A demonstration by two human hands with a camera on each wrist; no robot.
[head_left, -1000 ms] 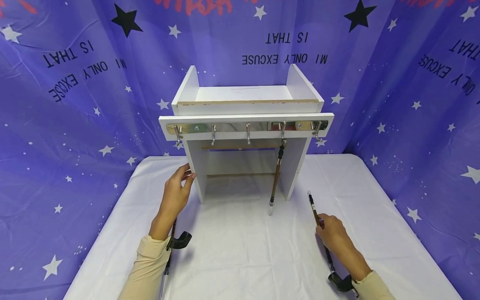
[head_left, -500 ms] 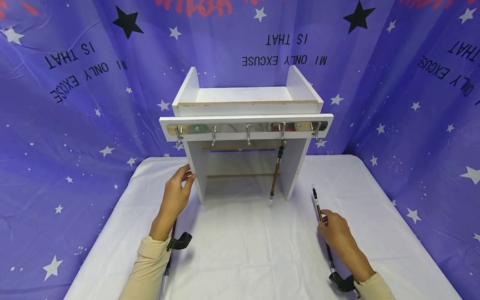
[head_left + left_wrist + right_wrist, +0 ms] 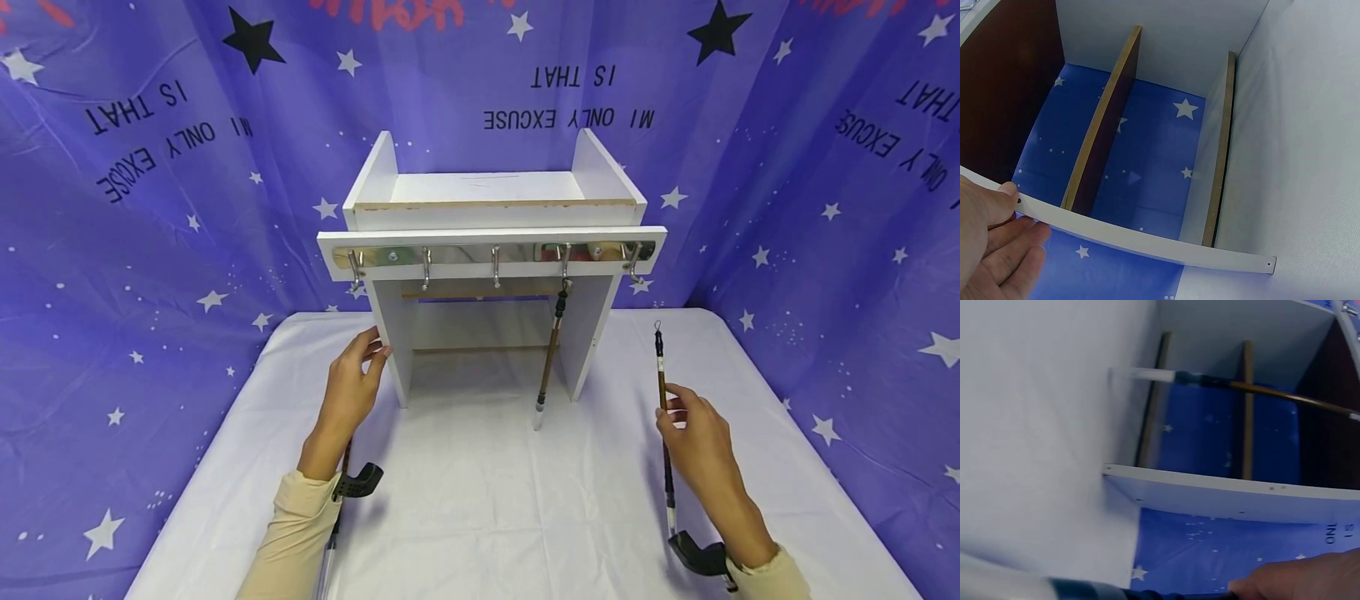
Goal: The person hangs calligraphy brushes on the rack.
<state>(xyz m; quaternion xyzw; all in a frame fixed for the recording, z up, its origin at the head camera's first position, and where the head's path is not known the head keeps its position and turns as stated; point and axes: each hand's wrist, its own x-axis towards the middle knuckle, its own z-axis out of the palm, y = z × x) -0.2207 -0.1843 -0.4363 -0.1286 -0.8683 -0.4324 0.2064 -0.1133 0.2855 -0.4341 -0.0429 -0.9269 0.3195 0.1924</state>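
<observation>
A white wooden rack [image 3: 495,218] stands on the table with a metal strip of hooks [image 3: 457,254] along its front. My left hand [image 3: 352,387] pinches the front edge of its left side panel [image 3: 1141,240], thumb on one face and fingers on the other. My right hand [image 3: 697,429] pinches a calligraphy brush [image 3: 661,367] by its brown handle, right of the rack. Its wire loop points up and away; its clear-capped tip [image 3: 671,521] points toward me. Another calligraphy brush [image 3: 550,358] hangs by its loop from a hook on the right, clear cap downward.
Under my left forearm lies a thin dark stick [image 3: 347,458], mostly hidden, with a clear end [image 3: 327,571]. A white cloth covers the table [image 3: 480,517]. Purple star-printed curtains [image 3: 450,83] enclose the back and both sides. Black wrist cameras [image 3: 697,554] jut from both wrists.
My right hand has moved right and away from me, lifting the calligraphy brush and turning it more upright in view. The hanging brush sways slightly. My left hand stays on the rack.
</observation>
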